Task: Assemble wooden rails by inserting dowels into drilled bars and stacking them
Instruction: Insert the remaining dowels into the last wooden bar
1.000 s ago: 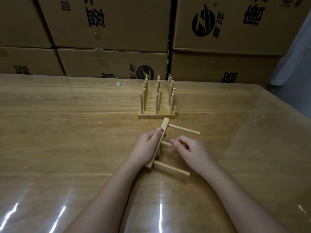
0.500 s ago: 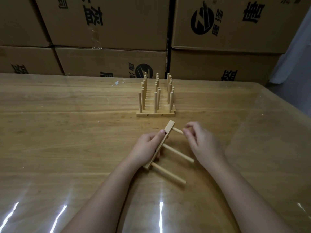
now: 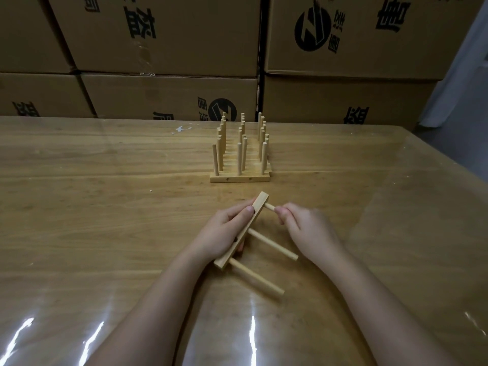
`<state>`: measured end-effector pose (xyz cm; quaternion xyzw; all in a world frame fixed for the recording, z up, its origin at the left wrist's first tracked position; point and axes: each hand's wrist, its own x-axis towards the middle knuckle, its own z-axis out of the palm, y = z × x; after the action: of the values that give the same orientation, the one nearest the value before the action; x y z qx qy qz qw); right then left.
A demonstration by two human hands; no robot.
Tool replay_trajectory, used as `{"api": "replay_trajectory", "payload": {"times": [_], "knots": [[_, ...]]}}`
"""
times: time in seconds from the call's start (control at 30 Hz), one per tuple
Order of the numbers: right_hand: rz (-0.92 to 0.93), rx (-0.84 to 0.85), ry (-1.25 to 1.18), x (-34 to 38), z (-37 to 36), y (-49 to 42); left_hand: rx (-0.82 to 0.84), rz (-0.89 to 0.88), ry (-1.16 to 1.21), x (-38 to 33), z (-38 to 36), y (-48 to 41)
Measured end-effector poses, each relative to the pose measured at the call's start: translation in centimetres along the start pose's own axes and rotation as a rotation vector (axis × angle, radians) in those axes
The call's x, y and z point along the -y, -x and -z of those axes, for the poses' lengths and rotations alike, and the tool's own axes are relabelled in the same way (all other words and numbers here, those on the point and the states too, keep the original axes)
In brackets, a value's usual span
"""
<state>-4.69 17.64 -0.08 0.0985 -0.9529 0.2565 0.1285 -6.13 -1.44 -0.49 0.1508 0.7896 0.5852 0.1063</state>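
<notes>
Two dowels are sticking rightward from the bar you're gripping in your left hand, around the middle of the table; your right hand is pinching a third dowel at its far hole.

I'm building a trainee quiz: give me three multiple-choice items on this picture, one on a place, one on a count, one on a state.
1. Where does the finished stack of rails stand? A. On the table, beyond the bar, toward the cardboard boxes. B. Under the right forearm. C. On a chair.
2. How many dowels stick out of the bar that the left hand grips? A. One. B. Three. C. Six.
3. What is the right hand doing? A. Lying flat. B. Lifting a box. C. Pinching the top dowel at the bar.
Answers: 1 A, it stands farther away than the hands. 2 B, two free dowels plus the pinched one. 3 C, it grips that dowel's end.
</notes>
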Motion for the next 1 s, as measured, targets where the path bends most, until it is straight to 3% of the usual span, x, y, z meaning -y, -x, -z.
{"api": "replay_trajectory", "payload": {"times": [0.3,0.73,0.93,1.0], "knots": [[-0.168,0.08,-0.312,0.16,-0.03,-0.02,-0.016,0.039,-0.05,-0.09,-0.24,0.29],[-0.303,0.165,-0.594,-0.34,-0.34,-0.11,-0.004,-0.095,-0.153,-0.28,-0.47,0.3],[-0.265,0.043,-0.592,0.33,-0.63,-0.48,-0.095,-0.051,-0.018,-0.08,-0.61,-0.04],[-0.31,-0.088,-0.682,0.22,-0.2,-0.84,-0.12,-0.034,0.032,0.09,-0.26,-0.14]]}}
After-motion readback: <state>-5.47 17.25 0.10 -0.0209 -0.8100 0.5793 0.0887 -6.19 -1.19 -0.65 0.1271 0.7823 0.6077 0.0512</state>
